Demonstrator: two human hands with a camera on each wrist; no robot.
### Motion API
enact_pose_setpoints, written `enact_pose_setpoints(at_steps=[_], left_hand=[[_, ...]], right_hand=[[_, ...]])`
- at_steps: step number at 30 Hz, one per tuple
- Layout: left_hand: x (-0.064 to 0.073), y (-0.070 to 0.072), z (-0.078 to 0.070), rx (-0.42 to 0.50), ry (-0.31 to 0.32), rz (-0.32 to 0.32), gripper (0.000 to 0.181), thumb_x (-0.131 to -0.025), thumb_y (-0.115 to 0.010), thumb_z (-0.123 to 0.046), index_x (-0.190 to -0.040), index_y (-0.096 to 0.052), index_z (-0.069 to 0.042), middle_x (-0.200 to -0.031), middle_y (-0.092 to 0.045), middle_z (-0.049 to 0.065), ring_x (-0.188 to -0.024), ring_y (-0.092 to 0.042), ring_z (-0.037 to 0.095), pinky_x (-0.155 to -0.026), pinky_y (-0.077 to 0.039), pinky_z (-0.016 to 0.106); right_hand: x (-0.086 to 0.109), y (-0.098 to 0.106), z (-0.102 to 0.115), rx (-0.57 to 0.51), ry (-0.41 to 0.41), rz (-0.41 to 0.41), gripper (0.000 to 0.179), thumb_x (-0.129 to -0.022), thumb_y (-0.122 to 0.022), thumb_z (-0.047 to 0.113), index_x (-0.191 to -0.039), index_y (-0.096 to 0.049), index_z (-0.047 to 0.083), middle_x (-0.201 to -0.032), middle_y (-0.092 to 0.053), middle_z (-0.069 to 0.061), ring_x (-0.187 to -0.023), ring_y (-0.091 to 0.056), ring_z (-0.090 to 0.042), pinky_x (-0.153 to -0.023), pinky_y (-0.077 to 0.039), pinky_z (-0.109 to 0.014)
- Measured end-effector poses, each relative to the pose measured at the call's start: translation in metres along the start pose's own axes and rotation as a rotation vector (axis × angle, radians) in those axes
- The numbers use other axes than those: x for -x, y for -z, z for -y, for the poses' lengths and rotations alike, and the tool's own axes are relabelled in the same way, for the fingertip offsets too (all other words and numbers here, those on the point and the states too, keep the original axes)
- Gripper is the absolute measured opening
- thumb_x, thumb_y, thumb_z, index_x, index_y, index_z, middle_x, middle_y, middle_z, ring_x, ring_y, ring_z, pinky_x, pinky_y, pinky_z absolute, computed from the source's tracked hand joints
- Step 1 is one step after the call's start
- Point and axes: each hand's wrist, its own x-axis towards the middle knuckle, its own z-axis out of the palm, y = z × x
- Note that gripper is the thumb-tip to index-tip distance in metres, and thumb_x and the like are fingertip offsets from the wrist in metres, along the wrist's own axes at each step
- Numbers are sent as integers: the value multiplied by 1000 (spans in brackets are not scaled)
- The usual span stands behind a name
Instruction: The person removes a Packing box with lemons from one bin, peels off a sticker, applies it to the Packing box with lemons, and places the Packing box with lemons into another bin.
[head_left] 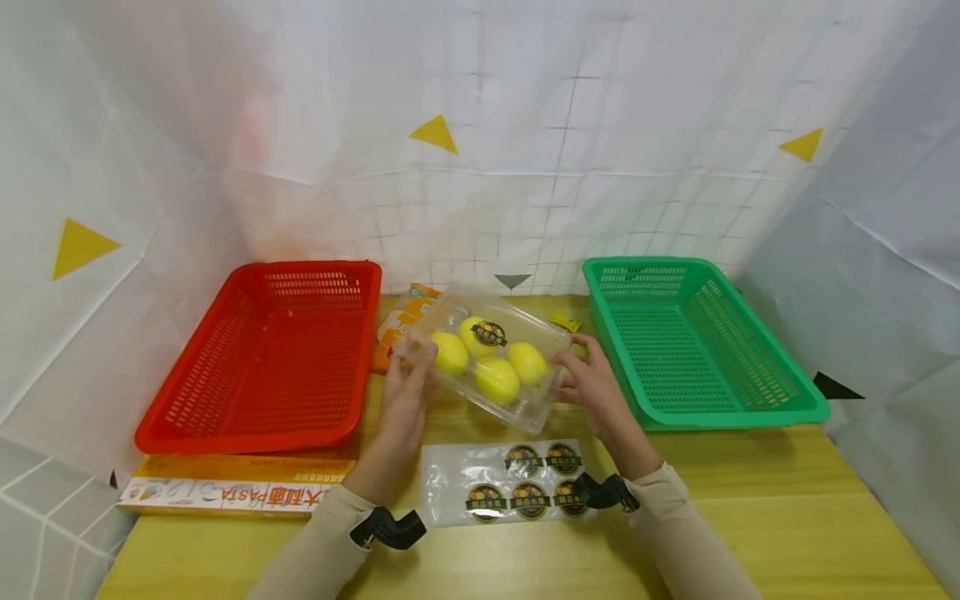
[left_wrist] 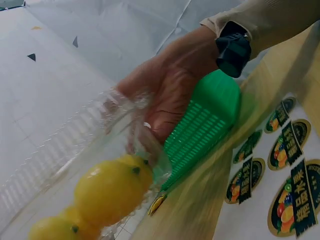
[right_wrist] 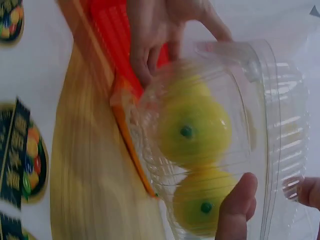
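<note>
left wrist view crops the clear box [left_wrist: 60, 142] at left.

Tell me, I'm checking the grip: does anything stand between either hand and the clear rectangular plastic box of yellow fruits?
Nothing visible does: the left hand and right hand hold opposite ends of the clear plastic box directly. The white sheet of round dark labels lies aside.
</note>
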Motion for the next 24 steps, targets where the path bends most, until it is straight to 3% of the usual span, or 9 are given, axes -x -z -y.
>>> enact_pose_setpoints(at_steps=[3,8,12,16,20,24], left_hand=[[5,-5,1,27,15,41,78,-99,-73,-24,-163,-29,-27,-136,-48,13,-111,-59,22,-99,-50,43],[11,-6,6,49,60,104,101,-99,-74,-20,-165,-2,-46,-151,-39,24,-124,-59,37,-95,-53,58],[12,-8,9,35,71,87,115,-94,-80,-21,-163,9,-48,-162,-24,25,-127,-56,40,-91,-55,58],[12,-10,9,48,82,62,126,-90,-84,-19,-161,17,-47,-167,-15,19,-119,-62,35,-83,-60,50],[12,-12,7,66,65,54,126,-89,-84,-14,-161,15,-48,-163,-28,16,-107,-67,31,-77,-61,45],[12,-12,3,81,55,64,127,-89,-83,-11,-160,14,-51,-145,-47,17,-97,-68,29,-75,-61,45]], right_hand=[[3,-6,1,-52,16,-15,66,-102,-64,17,-156,-27,9,-129,-49,-23,-70,-67,-22,-64,-60,-35],[6,-12,-1,-91,37,-34,65,-100,-66,15,-153,-30,8,-123,-49,-23,-72,-67,-22,-63,-60,-33],[9,-16,-4,-80,54,-26,66,-99,-67,14,-153,-29,8,-125,-49,-24,-70,-63,-21,-64,-60,-34],[12,-19,-4,-60,95,-22,68,-98,-69,13,-153,-29,7,-121,-49,-24,-65,-59,-20,-63,-60,-35],[15,-20,-3,29,144,-31,68,-98,-71,17,-153,-32,5,-121,-45,-23,-73,-61,-23,-68,-62,-39],[20,-16,-2,276,258,-84,67,-101,-71,30,-155,-38,7,-132,-48,-21,-94,-61,-29,-76,-61,-45]])
